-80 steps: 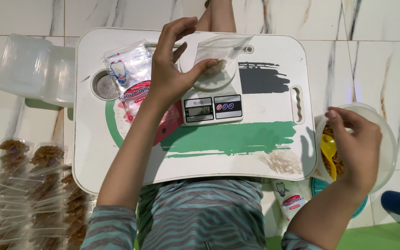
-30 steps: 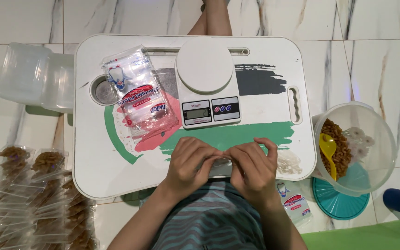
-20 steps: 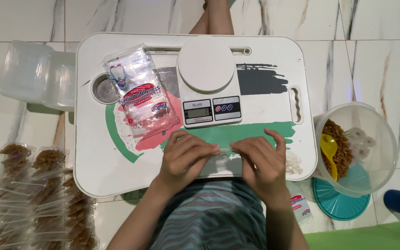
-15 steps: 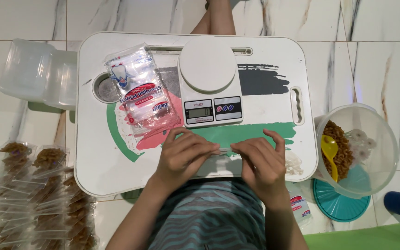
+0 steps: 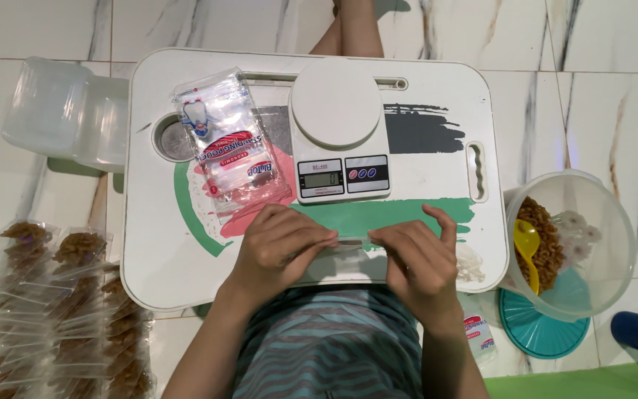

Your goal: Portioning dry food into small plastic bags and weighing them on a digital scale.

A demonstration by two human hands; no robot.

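Step in hand: sealing. Left hand (image 5: 282, 247) and right hand (image 5: 415, 258) pinch the pouch (image 5: 350, 250) at the desk's (image 5: 149, 281) near edge. Next move likely calls for firm pressure along the strip.

Painted white lap tray (image 5: 149, 266) on white marble-look floor tiles (image 5: 614, 89) veined in grey.

The plastic tray carries brushed bands of black, red and green; a white digital kitchen scale (image 5: 340, 140) with a grey display and three small buttons, one pink and two blue, sits at its far edge. A stack of clear plastic pouches (image 5: 229, 140) shows red, blue and white print. Off the tray's right edge, a clear round tub (image 5: 614, 214) holds brown snacks and a yellow plastic scoop (image 5: 527, 247), above a teal round lid (image 5: 540, 332). Clear filled bags of brown snacks (image 5: 46, 310) lie left. The person's shirt (image 5: 326, 347) is grey with teal stripes.
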